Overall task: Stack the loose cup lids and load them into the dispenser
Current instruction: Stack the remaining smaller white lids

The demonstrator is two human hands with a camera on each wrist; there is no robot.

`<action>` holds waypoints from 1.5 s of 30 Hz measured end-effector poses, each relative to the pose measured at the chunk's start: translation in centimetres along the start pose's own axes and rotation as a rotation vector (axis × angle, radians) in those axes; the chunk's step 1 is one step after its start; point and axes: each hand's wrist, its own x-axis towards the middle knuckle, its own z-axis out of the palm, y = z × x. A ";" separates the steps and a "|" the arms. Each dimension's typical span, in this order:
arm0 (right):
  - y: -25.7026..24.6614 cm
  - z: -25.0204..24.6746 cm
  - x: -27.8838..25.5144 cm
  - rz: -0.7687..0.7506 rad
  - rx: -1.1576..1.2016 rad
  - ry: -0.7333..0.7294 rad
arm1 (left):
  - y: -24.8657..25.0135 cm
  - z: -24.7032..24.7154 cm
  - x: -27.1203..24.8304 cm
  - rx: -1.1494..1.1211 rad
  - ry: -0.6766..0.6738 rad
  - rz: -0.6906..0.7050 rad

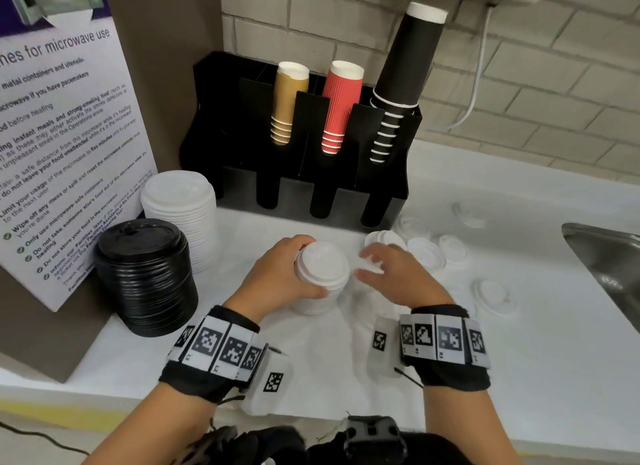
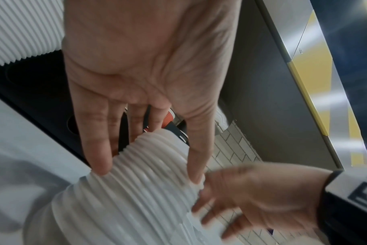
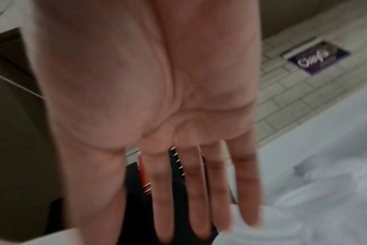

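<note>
— Wristbands with printed markers [image 1: 221,348] are sitting nearest. What is hard to read?

— Motion is blurring the right hand [image 1: 394,277]; its fingers are stretching out straight and spread, holding nothing, just right of the white lid stack [image 1: 320,274].

— And the left?

— The left hand [image 1: 277,274] is wrapping fingers and thumb round that stack, which is standing on the white counter [image 1: 519,343], near of the black dispenser [image 1: 298,153].

— What is the dispenser holding?

— Tan, red and black cup stacks in its far slots. Two big lid piles, white [image 1: 180,215] and black [image 1: 145,277], are standing left; loose lids [image 1: 429,253] are lying right, partly washed out.
</note>
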 end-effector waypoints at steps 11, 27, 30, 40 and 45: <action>1.6 0.4 -1.0 0.260 -0.272 -0.328 | 0.4 0.2 0.7 0.005 -0.010 -0.004; -2.4 0.4 -0.4 -0.239 0.284 0.088 | 0.3 -0.7 0.6 0.001 -0.058 -0.052; -3.2 1.2 -0.2 -0.237 0.245 0.079 | 0.5 -0.8 0.6 -0.004 -0.075 -0.051; -4.0 1.8 -0.1 -0.232 0.160 0.084 | -0.1 -1.2 1.1 -0.053 -0.099 0.002; -3.9 2.0 -0.1 -0.235 0.193 0.087 | -0.4 -1.5 1.3 -0.081 -0.125 0.041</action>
